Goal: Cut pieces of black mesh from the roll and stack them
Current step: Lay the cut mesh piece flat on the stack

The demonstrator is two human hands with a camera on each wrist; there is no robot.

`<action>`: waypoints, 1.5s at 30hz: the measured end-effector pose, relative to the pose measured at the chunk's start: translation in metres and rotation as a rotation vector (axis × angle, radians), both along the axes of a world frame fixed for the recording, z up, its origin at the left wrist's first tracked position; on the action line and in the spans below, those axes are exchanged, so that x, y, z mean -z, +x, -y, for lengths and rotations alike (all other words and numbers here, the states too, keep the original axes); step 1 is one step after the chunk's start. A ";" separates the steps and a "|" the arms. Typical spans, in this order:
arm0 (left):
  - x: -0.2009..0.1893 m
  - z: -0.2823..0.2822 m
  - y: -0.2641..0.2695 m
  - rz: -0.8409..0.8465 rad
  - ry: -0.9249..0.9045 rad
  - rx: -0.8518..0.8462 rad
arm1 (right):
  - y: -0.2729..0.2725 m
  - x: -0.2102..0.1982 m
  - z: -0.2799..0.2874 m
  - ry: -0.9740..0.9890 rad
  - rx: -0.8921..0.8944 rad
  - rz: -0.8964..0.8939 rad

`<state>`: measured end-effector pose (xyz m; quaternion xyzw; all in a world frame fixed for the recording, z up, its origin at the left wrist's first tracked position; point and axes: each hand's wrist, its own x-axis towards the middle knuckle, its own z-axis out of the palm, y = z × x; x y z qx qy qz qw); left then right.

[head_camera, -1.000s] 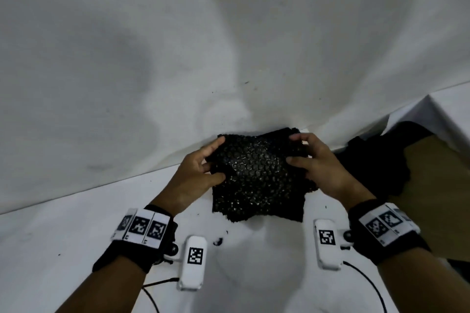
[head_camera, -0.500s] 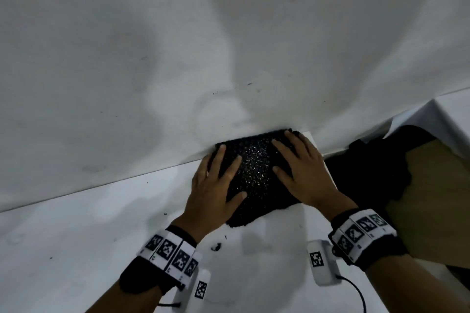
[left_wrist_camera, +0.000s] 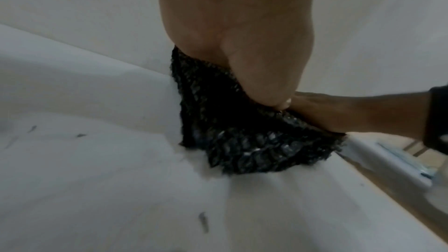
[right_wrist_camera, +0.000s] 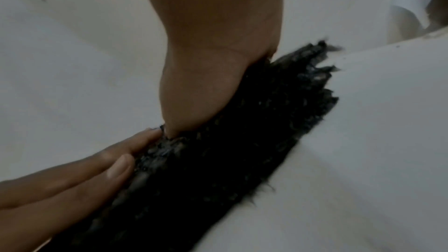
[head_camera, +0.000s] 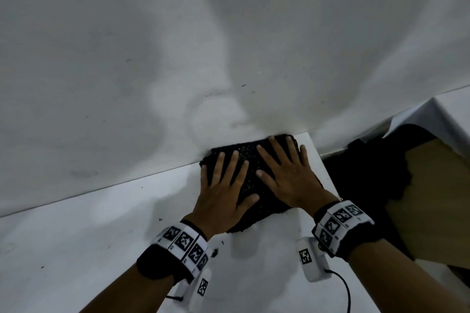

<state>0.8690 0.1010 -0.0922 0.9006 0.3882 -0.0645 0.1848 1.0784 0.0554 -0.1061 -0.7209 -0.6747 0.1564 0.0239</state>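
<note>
A stack of black mesh pieces lies on the white table, pushed against the white wall. My left hand lies flat on its left half with straight, spread fingers. My right hand presses flat on the right half the same way. In the left wrist view the palm bears down on the mesh stack, and the right hand shows beside it. The right wrist view shows the right palm on the frayed mesh stack, with left fingers alongside.
More black mesh hangs dark off the table's right end, beside a tan board. The table's right edge runs close to the stack. Small black scraps dot the tabletop near my left wrist.
A second ago both hands held the mesh piece by its sides above the table. They laid it down against the wall and now press flat on top of it.
</note>
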 end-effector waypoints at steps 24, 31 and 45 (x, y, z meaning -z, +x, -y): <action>-0.009 -0.009 -0.008 0.468 -0.406 -0.701 | 0.011 0.008 0.003 0.042 -0.068 -0.022; 0.003 -0.015 -0.022 0.383 -0.437 -0.706 | 0.022 0.009 0.002 0.036 -0.098 0.014; 0.027 -0.004 -0.005 -0.001 -0.131 -0.133 | 0.019 0.020 -0.003 0.039 -0.046 -0.121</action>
